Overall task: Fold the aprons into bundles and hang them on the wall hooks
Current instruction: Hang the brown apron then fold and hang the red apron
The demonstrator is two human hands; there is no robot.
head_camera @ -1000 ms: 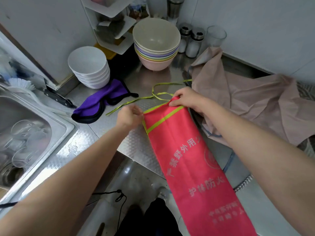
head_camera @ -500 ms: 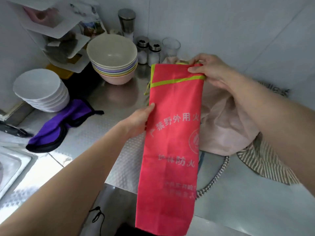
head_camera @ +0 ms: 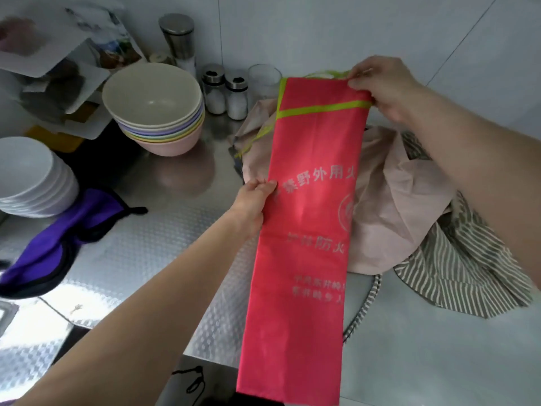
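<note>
Head view: versus half a second ago, the long red fabric apron with lime-green trim and pale printed characters (head_camera: 307,230), folded into a narrow strip, is held in much the same raised pose; versus a second ago it has been lifted off the counter edge and stretched out lengthwise. The top right corner is pinched by the right hand (head_camera: 383,86), fingers curled over the hem by the green band. The left edge, near the upper line of print, is gripped by the left hand (head_camera: 254,200), which sat a little higher on the strip half a second ago. The strip's lower end hangs past the front edge of the embossed stainless-steel counter (head_camera: 140,253). Directly behind the strip a crumpled pale-pink cloth apron (head_camera: 395,200) is piled on the counter, partly covered by the red one; a grey-and-white striped cloth (head_camera: 462,268) lies under and to the right of it. A purple cloth with black edging (head_camera: 52,247) lies on the left. Behind it, a stack of white bowls (head_camera: 29,177) and a stack of pastel-coloured bowls with a cream one on top (head_camera: 155,109) are seen. Two glass shakers with metal caps (head_camera: 225,92), a clear glass (head_camera: 263,80) and a tall steel canister (head_camera: 178,39) are lined up by the wall. A white shelf rack (head_camera: 58,83) stands far left, blurred.
</note>
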